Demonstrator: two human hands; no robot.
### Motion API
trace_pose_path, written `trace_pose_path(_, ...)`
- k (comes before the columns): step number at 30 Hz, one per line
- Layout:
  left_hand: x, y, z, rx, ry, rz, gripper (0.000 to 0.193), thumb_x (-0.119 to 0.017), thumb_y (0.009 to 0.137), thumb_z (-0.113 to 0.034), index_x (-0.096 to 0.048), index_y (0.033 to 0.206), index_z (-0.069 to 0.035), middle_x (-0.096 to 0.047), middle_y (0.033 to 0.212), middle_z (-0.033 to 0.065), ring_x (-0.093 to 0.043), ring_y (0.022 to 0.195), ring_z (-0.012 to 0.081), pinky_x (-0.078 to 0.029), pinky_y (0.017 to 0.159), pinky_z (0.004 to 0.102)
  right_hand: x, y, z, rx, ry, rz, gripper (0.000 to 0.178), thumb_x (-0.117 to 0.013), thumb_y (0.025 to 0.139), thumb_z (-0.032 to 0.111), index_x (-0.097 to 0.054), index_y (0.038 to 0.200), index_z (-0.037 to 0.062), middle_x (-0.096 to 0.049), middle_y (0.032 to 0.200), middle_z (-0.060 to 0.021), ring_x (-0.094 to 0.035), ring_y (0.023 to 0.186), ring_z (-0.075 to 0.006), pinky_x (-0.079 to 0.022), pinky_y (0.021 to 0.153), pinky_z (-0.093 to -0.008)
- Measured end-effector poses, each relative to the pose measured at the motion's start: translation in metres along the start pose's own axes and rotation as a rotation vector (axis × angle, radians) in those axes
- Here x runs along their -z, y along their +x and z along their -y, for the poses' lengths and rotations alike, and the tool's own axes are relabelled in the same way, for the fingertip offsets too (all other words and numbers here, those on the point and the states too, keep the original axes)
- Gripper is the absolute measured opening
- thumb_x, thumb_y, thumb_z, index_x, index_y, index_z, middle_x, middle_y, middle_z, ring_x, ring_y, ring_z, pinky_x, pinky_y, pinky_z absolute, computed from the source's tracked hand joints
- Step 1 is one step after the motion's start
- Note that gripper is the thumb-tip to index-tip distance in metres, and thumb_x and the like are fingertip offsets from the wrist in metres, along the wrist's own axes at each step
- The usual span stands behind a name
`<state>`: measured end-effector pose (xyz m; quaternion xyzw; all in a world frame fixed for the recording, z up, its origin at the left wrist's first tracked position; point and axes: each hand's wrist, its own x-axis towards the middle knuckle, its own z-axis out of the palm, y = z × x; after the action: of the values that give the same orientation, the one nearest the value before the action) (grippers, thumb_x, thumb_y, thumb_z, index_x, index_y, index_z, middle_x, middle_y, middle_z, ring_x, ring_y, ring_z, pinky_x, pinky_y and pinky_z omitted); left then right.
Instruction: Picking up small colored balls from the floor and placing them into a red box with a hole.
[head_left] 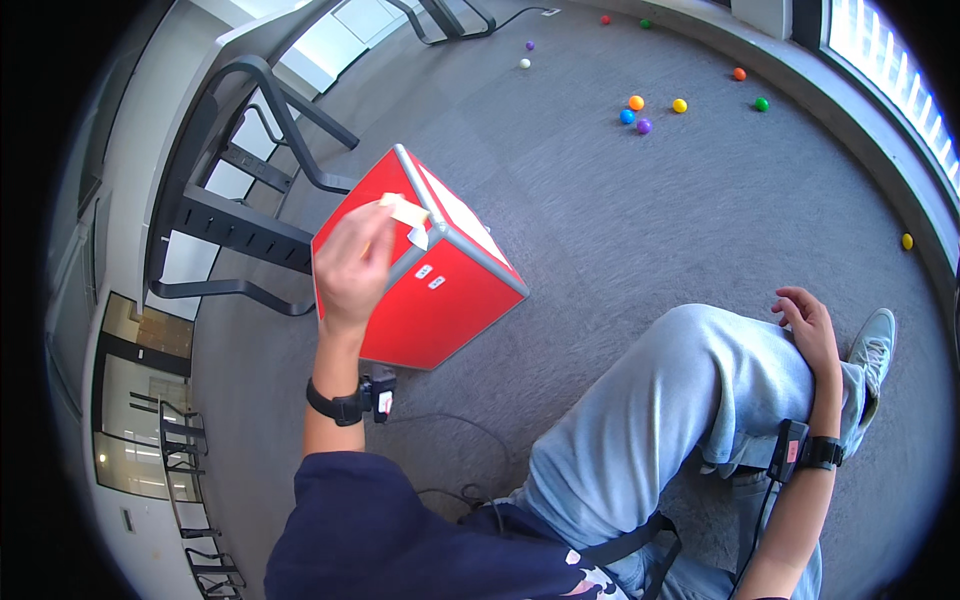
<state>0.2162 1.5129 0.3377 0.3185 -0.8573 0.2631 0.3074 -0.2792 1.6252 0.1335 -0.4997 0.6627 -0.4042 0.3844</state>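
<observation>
My left hand (352, 262), a little blurred, is raised over a red box (440, 315) with silver edges. Its fingers are closed on a pale yellow slip of paper (405, 210). A small white piece (419, 238) shows just below the slip, at the box's edge; whether it is stuck to the box I cannot tell. Two small white labels (430, 277) sit on the box's red near face, and another face is white. My right hand (812, 330) lies on my bent leg in light blue jeans (660, 390), fingers apart and holding nothing.
Grey carpet (580, 220) surrounds the box. Dark metal frames (240, 240) stand close behind it on the left. Several small coloured balls, such as a yellow ball (680, 105) and a purple ball (644, 126), lie farther off. A black cable (470, 425) runs over the floor beside me.
</observation>
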Motion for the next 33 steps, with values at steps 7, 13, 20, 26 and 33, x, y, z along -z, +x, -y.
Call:
trace_pose_path(7, -0.007, 0.030, -0.043, -0.067, -0.260, -0.049, 0.024, -0.069, 0.079, -0.001, -0.064, 0.103, 0.002, -0.068, 0.098, 0.0166, -0.068, 0.090, 0.0275, -0.055, 0.077, 0.0322, 0.007, -0.005, 0.000, -0.001, -0.029, -0.038, 0.024, -0.051, 0.091, 0.013, -0.060, 0.106, -0.0023, -0.065, 0.084, -0.0055, -0.055, 0.071, -0.0113, -0.047, 0.067, -0.0237)
trace_pose_path(13, -0.012, 0.011, -0.044, 0.194, -0.359, -0.044, 0.027, -0.069, 0.080, -0.001, -0.061, 0.107, 0.003, -0.068, 0.095, 0.0146, -0.068, 0.088, 0.0201, -0.054, 0.075, 0.0275, 0.000, -0.001, -0.003, 0.006, 0.005, -0.019, 0.023, -0.052, 0.090, 0.013, -0.061, 0.106, -0.0017, -0.064, 0.083, -0.0053, -0.055, 0.071, -0.0107, -0.047, 0.067, -0.0238)
trace_pose_path(20, -0.012, 0.017, -0.048, 0.673, -0.806, -0.136, 0.030, -0.064, 0.087, -0.004, -0.056, 0.114, 0.005, -0.068, 0.091, 0.0115, -0.066, 0.084, 0.0138, -0.052, 0.076, 0.0243, 0.006, -0.004, -0.002, 0.003, -0.018, -0.040, 0.023, -0.051, 0.091, 0.013, -0.061, 0.106, -0.0014, -0.064, 0.083, -0.0051, -0.055, 0.071, -0.0106, -0.047, 0.066, -0.0241)
trace_pose_path(26, -0.015, 0.011, -0.036, 0.685, -0.697, -0.098, 0.030, -0.062, 0.089, -0.007, -0.056, 0.115, 0.006, -0.068, 0.093, 0.0121, -0.066, 0.085, 0.0131, -0.051, 0.075, 0.0231, 0.006, -0.005, -0.005, 0.005, -0.028, -0.043, 0.023, -0.051, 0.091, 0.014, -0.060, 0.105, -0.0018, -0.064, 0.083, -0.0047, -0.055, 0.070, -0.0105, -0.046, 0.065, -0.0240)
trace_pose_path(33, -0.032, -0.063, 0.111, 1.139, -0.370, -0.048, 0.030, -0.059, 0.092, -0.023, -0.066, 0.103, 0.004, -0.067, 0.089, 0.0058, -0.058, 0.075, 0.0069, -0.046, 0.069, 0.0207, 0.005, -0.004, -0.005, 0.029, 0.003, -0.034, 0.023, -0.051, 0.091, 0.014, -0.061, 0.105, -0.0016, -0.064, 0.083, -0.0044, -0.055, 0.070, -0.0102, -0.046, 0.065, -0.0236)
